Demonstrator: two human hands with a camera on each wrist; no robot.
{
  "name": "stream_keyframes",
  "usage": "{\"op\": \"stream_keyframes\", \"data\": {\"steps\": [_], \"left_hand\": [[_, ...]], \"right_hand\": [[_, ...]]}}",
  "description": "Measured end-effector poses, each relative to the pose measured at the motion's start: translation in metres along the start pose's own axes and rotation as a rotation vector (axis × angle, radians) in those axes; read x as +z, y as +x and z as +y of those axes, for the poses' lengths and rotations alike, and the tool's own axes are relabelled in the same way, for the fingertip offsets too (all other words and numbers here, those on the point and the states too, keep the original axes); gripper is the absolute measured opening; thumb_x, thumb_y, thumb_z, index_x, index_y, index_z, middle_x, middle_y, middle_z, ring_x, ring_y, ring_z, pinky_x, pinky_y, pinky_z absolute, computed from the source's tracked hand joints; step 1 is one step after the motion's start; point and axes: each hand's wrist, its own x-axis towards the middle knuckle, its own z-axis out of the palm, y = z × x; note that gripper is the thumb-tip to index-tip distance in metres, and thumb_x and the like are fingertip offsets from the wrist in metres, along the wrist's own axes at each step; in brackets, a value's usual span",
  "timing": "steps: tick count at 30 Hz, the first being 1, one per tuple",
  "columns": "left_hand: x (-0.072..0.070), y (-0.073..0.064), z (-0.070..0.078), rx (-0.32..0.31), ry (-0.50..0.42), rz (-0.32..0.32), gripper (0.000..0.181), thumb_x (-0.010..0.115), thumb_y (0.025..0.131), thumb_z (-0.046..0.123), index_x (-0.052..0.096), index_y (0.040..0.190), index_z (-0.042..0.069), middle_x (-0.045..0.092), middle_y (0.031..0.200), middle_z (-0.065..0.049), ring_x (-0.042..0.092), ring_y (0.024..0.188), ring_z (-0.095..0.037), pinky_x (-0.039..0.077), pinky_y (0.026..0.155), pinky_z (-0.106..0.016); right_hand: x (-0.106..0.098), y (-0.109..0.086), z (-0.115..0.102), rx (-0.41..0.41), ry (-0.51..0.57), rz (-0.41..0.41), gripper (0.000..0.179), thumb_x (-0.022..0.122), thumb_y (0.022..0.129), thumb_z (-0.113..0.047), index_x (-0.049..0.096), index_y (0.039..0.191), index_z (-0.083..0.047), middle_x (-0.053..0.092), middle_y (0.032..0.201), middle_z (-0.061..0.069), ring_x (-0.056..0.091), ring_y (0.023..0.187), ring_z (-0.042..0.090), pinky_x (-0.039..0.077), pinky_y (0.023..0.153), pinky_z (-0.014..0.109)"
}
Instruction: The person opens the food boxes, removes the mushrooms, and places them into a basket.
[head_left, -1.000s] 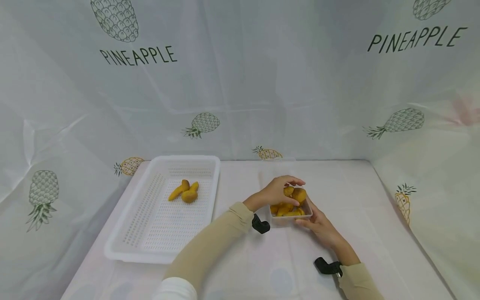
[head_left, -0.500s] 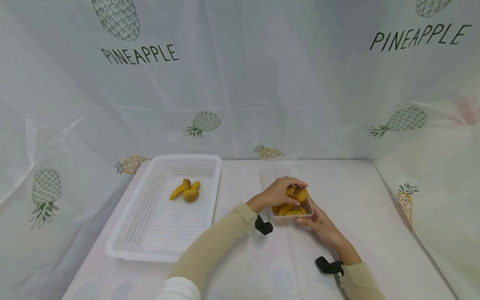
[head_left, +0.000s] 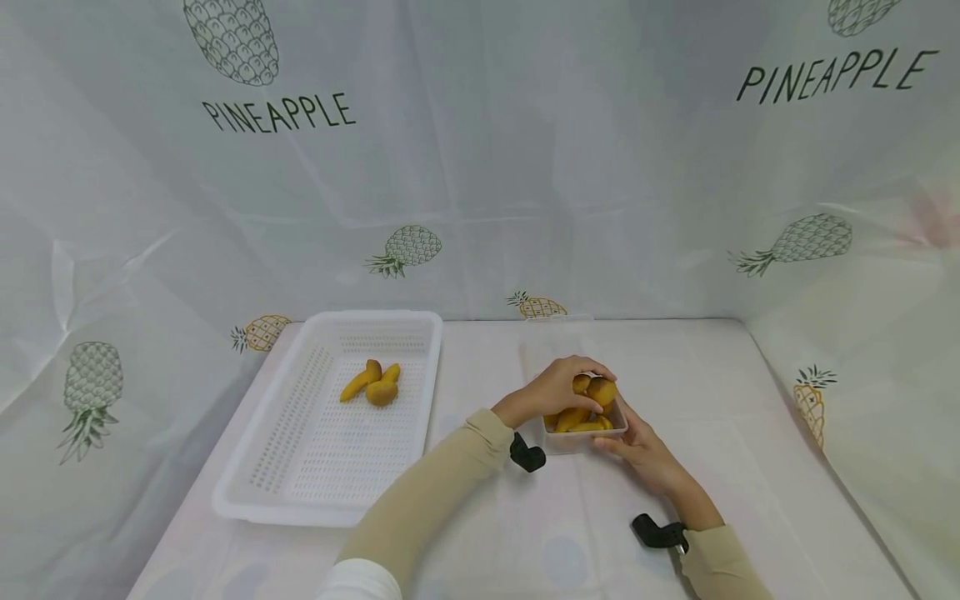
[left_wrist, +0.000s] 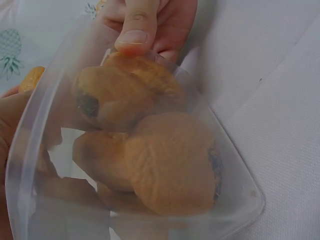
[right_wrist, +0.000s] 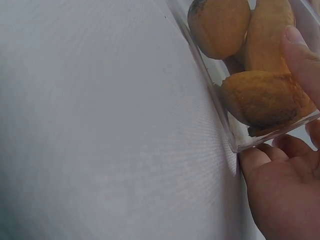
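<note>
A small clear plastic box [head_left: 585,442] holds several yellow-brown mushrooms [head_left: 573,417], seen through its wall in the left wrist view. My left hand [head_left: 558,386] reaches over the box and grips a mushroom [head_left: 602,392] at the top, thumb on the near side and fingers behind. At the box's right side, my right hand [head_left: 647,450] grips the wall, its thumb [right_wrist: 302,62] in front and its other fingers around the corner. In the right wrist view several mushrooms [right_wrist: 260,97] press up against the clear side. The left fingertips are partly hidden behind the mushrooms.
On the left stands a white perforated basket [head_left: 300,492] with several mushrooms [head_left: 371,385] in it. The box's clear lid [head_left: 555,333] lies folded back behind it. A pale cloth [head_left: 562,533] covers the table, and a pineapple-print sheet [head_left: 480,167] hangs behind.
Almost nothing differs. The left hand has shifted very slightly right over the box, still gripping the mushroom; the right hand keeps its hold. The view itself moves slightly.
</note>
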Motion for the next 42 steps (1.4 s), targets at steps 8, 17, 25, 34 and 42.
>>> {"op": "stream_keyframes", "data": {"steps": [8, 17, 25, 34, 42], "left_hand": [[-0.004, -0.001, 0.003, 0.041, -0.024, 0.016, 0.050, 0.082, 0.081, 0.014, 0.065, 0.127, 0.006, 0.065, 0.128, -0.001, 0.054, 0.115, -0.001, 0.041, 0.098, -0.012], [-0.012, 0.002, 0.010, 0.079, -0.056, 0.045, 0.047, 0.080, 0.083, 0.012, 0.065, 0.128, 0.007, 0.063, 0.128, -0.003, 0.056, 0.111, -0.002, 0.043, 0.096, -0.013], [-0.021, 0.004, 0.018, 0.098, -0.122, 0.099, 0.045, 0.080, 0.083, 0.009, 0.065, 0.125, 0.000, 0.065, 0.125, -0.006, 0.059, 0.109, -0.004, 0.046, 0.096, -0.015], [-0.031, 0.004, 0.017, 0.028, -0.232, 0.170, 0.044, 0.080, 0.085, 0.009, 0.065, 0.126, 0.004, 0.066, 0.126, -0.004, 0.060, 0.110, -0.004, 0.047, 0.097, -0.019], [-0.044, -0.003, 0.011, -0.011, -0.304, 0.216, 0.044, 0.079, 0.085, 0.007, 0.066, 0.126, 0.003, 0.067, 0.124, -0.004, 0.061, 0.108, -0.007, 0.049, 0.098, -0.025]], "right_hand": [[0.001, 0.001, 0.000, 0.005, 0.027, -0.004, 0.093, 0.066, 0.096, -0.003, 0.006, 0.161, -0.032, -0.004, 0.166, 0.010, -0.002, 0.148, 0.036, 0.031, 0.104, 0.011], [0.000, 0.001, 0.001, 0.017, 0.012, 0.010, 0.093, 0.066, 0.096, -0.005, 0.004, 0.161, -0.030, -0.007, 0.166, 0.012, -0.001, 0.148, 0.040, 0.038, 0.100, 0.013], [0.000, 0.002, 0.001, 0.012, 0.045, 0.006, 0.093, 0.066, 0.095, -0.003, 0.008, 0.161, -0.032, -0.008, 0.166, 0.011, 0.000, 0.147, 0.040, 0.042, 0.099, 0.017], [0.000, 0.001, 0.000, 0.048, 0.038, 0.009, 0.092, 0.066, 0.097, -0.006, 0.004, 0.162, -0.027, -0.008, 0.165, 0.015, -0.001, 0.148, 0.044, 0.040, 0.098, 0.014], [0.000, 0.001, 0.001, 0.031, -0.030, 0.027, 0.093, 0.066, 0.096, -0.006, 0.002, 0.162, -0.022, -0.003, 0.165, 0.017, -0.001, 0.147, 0.044, 0.030, 0.100, 0.008]]}}
